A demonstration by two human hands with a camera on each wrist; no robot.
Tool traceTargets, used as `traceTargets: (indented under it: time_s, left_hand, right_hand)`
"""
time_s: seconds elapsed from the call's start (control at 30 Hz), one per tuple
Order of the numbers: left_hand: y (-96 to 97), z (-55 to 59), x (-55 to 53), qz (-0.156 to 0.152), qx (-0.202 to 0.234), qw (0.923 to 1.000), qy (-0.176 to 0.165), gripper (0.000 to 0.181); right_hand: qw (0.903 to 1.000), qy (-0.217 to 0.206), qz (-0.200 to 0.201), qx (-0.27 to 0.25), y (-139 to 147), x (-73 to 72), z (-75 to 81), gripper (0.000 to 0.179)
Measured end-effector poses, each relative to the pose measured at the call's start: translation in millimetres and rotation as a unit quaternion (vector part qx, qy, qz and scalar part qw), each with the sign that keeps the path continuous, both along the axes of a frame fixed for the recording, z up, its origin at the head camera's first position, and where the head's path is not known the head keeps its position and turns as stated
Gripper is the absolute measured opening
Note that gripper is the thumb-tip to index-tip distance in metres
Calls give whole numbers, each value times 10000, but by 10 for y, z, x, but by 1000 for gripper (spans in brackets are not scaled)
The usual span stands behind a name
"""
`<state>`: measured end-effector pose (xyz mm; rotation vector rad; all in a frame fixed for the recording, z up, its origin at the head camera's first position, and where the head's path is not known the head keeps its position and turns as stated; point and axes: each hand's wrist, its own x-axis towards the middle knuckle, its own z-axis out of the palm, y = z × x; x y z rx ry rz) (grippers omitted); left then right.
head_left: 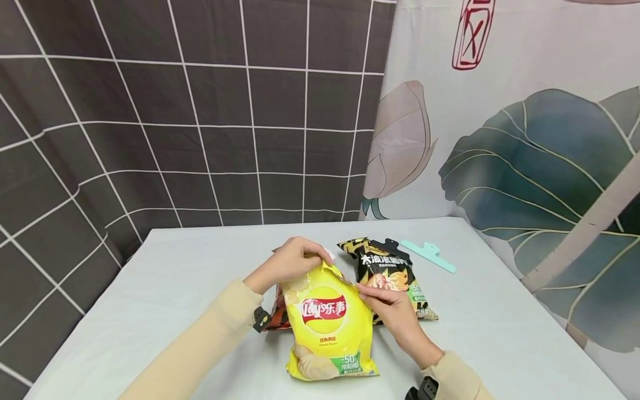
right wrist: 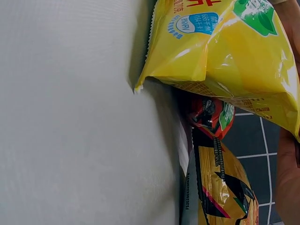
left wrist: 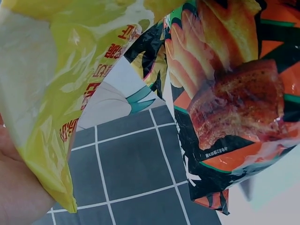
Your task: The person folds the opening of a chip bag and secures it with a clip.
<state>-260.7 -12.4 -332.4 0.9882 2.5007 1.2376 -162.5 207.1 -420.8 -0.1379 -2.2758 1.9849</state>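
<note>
A yellow Lay's potato chip bag (head_left: 325,333) stands upright near the table's front, its printed front toward me. My left hand (head_left: 295,261) grips its top left corner from above, with the fingers partly behind the bag. At the top right edge, my right hand (head_left: 392,314) pinches the bag between thumb and fingers. The top edge slants down toward the right and looks creased; whether it is torn cannot be told. In the left wrist view the side of the yellow bag (left wrist: 70,61) shows beside my left hand (left wrist: 21,183).
Behind the yellow bag on the right lies a black chip bag (head_left: 385,278) with a black bag clip (head_left: 392,249) across its top. A mint-green bag clip (head_left: 429,254) lies beyond it on the white table (head_left: 200,278). A red-and-black bag (head_left: 280,312) is mostly hidden behind.
</note>
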Motion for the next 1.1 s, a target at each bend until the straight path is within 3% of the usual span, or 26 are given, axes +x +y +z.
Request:
traceTargets:
  time_s: [0.5,0.9,1.1]
  left_hand:
    - [1,-1,29,74,-101,9996,238,26]
    - [5,-3,47,419,-311,9985,178,25]
    - [-13,-14,45,312,-262,9988,273,14]
  right_hand:
    - [9989,84,227,398,15,16,4,25]
    - [9980,-6,317,555,32,41,7,31]
    - [9980,-46,180,609,13,31,-2,29]
